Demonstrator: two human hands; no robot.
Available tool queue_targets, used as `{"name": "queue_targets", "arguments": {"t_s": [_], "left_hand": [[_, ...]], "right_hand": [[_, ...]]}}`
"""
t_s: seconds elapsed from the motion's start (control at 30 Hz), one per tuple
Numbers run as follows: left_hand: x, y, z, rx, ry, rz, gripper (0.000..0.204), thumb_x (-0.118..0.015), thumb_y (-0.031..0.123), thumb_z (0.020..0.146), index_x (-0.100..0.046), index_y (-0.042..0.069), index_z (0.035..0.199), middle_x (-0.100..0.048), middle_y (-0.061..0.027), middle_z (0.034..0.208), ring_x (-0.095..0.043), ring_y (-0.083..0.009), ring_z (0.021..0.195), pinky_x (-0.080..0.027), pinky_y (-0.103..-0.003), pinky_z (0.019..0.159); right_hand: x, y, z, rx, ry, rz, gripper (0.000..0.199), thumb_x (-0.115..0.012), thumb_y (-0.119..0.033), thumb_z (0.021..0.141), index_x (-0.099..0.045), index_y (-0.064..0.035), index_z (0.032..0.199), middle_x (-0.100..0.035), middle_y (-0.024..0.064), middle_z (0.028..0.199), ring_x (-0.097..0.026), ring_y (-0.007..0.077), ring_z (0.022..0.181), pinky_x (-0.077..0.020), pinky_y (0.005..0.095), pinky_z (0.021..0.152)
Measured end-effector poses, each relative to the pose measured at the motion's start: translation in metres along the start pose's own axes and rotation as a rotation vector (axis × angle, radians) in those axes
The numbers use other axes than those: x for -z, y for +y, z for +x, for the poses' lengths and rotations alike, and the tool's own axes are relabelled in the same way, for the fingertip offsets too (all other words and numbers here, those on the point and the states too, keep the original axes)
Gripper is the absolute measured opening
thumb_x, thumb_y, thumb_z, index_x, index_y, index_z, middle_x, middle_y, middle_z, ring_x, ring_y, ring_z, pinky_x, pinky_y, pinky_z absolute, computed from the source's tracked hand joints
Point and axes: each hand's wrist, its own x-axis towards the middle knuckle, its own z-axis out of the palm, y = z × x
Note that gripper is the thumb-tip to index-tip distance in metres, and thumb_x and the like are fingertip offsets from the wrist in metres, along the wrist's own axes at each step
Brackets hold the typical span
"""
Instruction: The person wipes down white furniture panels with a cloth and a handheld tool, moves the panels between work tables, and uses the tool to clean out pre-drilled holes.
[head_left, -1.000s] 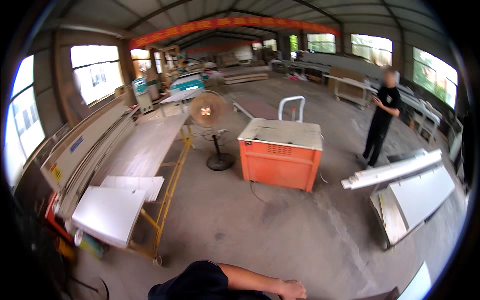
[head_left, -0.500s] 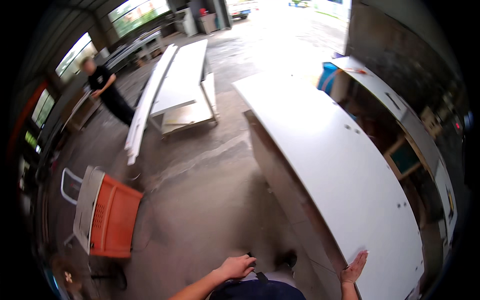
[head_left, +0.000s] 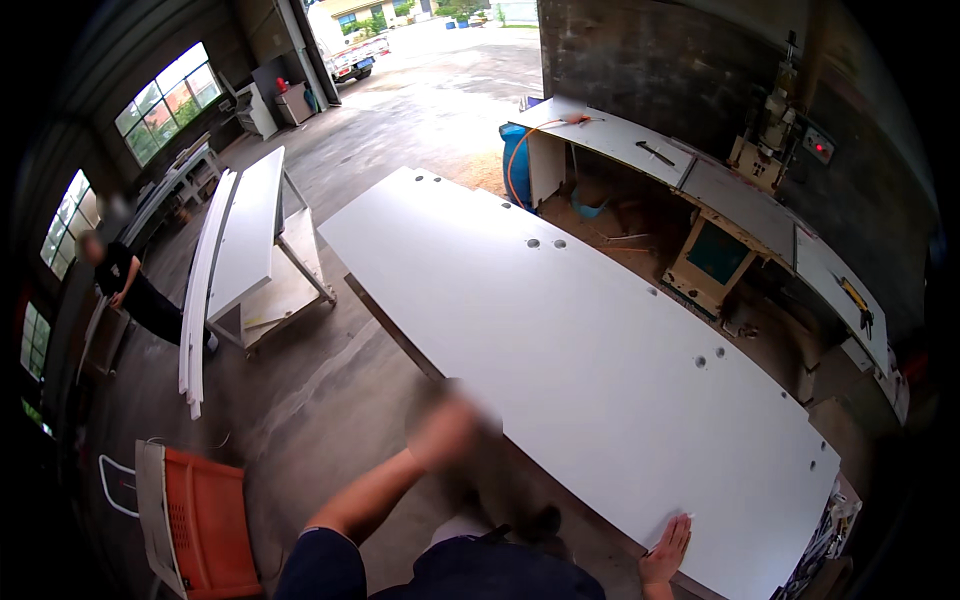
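A long white panel (head_left: 560,350) with several dark drilled holes along its far edge lies slantwise before me on a bench. My right hand (head_left: 667,550) rests flat on its near right part, fingers stretched out. Smeared by motion, my left hand (head_left: 447,430) is raised at the panel's near edge; its fingers cannot be made out, nor whether it touches the panel.
Behind the panel runs a workbench (head_left: 740,205) with an orange hose (head_left: 517,165) and a yellow-handled tool (head_left: 856,297). An orange bin-like box (head_left: 205,520) stands at lower left. White strips (head_left: 205,300) lie beside a wheeled table (head_left: 250,235); a person (head_left: 135,290) stands beyond.
My left hand has risen from beside my waist to the panel's near edge. The view has turned right, while my right hand stays on the panel.
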Motion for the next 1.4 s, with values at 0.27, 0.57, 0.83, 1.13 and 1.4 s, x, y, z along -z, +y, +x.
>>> {"name": "queue_targets", "arguments": {"t_s": [0.27,0.57,0.83,1.13,1.4], "left_hand": [[0.005,-0.093,0.085,-0.356,0.174,0.805,0.034,-0.05,0.008,0.086,-0.052,-0.007,0.117,-0.051,-0.0305,0.123,-0.05,-0.0425,0.119,-0.042,-0.053,0.1],[-0.049,-0.1,0.102,-0.543,0.169,0.348,0.031,-0.053,0.004,0.083,-0.055,-0.01,0.111,-0.053,-0.0353,0.117,-0.051,-0.0489,0.115,-0.04,-0.062,0.099],[-0.028,-0.123,0.044,-0.421,0.082,0.318,0.029,-0.053,0.011,0.086,-0.057,-0.007,0.108,-0.056,-0.0337,0.115,-0.055,-0.0465,0.111,-0.045,-0.057,0.093],[-0.045,-0.063,0.006,-0.119,0.254,0.083,0.031,-0.048,0.018,0.089,-0.056,-0.002,0.111,-0.048,-0.0385,0.128,-0.056,-0.0511,0.111,-0.052,-0.054,0.084],[-0.045,-0.052,0.011,-0.021,0.171,0.009,0.04,-0.049,0.019,0.086,-0.053,-0.002,0.121,-0.038,-0.0353,0.139,-0.044,-0.0503,0.125,-0.042,-0.056,0.099]], "right_hand": [[-0.005,-0.055,0.025,-0.074,0.029,-0.041,0.064,-0.047,-0.002,0.075,-0.036,0.0108,0.136,-0.034,0.0265,0.145,-0.03,0.0424,0.137,-0.026,0.0504,0.113],[0.01,-0.043,0.031,-0.229,-0.151,-0.285,0.071,-0.059,-0.002,0.069,-0.038,0.0052,0.137,-0.033,0.0202,0.147,-0.029,0.0343,0.139,-0.0294,0.0415,0.114],[-0.024,-0.061,0.078,-0.158,-0.171,0.073,0.064,-0.055,-0.018,0.085,-0.034,0.0059,0.14,-0.034,0.023,0.147,-0.03,0.0352,0.139,-0.0221,0.0416,0.117],[-0.003,-0.058,0.023,-0.083,-0.193,-0.207,0.063,-0.047,-0.028,0.093,-0.031,0.0092,0.141,-0.031,0.0275,0.148,-0.028,0.0401,0.138,-0.0219,0.0452,0.117],[-0.009,-0.048,0.029,-0.006,-0.138,-0.187,0.06,-0.048,-0.022,0.091,-0.032,0.0097,0.14,-0.032,0.0286,0.146,-0.03,0.0411,0.137,-0.0234,0.0458,0.115]]}}
